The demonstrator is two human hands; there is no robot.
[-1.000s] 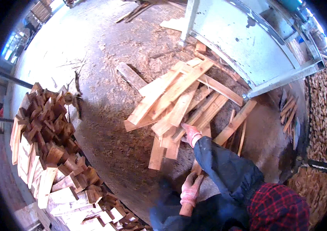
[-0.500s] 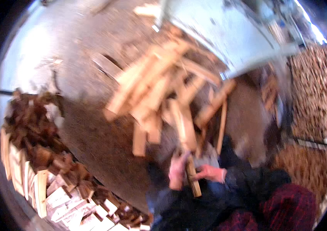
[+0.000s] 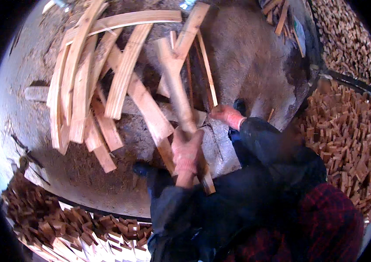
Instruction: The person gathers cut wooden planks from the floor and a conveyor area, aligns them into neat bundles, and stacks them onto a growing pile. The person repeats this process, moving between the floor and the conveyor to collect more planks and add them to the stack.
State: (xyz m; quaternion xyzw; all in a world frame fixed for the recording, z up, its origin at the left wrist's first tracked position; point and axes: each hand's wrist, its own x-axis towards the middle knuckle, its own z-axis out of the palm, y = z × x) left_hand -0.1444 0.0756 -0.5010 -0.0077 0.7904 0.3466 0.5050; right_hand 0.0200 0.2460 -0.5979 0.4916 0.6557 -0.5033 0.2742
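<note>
My left hand (image 3: pixel 186 150), in a pinkish work glove, is closed around a long stick of split wood (image 3: pixel 179 94). Past the same hand, a narrow end of wood (image 3: pixel 207 179) points toward my body; the hand hides whether both belong to one piece. To the right, my gloved right hand (image 3: pixel 227 115) has its fingers curled at the near end of a thin wooden strip (image 3: pixel 207 67). Beneath and between the hands lies a grey, flat-topped block (image 3: pixel 222 155). Farther off, the stick overlaps another pale board (image 3: pixel 192 30).
Long sawn boards (image 3: pixel 78 83) lie crisscrossed on the dirt floor at left and ahead. Stacked short wood pieces (image 3: pixel 343 135) fill the right side, with more firewood (image 3: pixel 76 225) at lower left. Several sticks (image 3: pixel 281 19) lie at the far right. My shoes flank the block.
My view has swung, shifting the board pile to the left. My right hand has moved away from the wood by my left hand to the thin strip's end.
</note>
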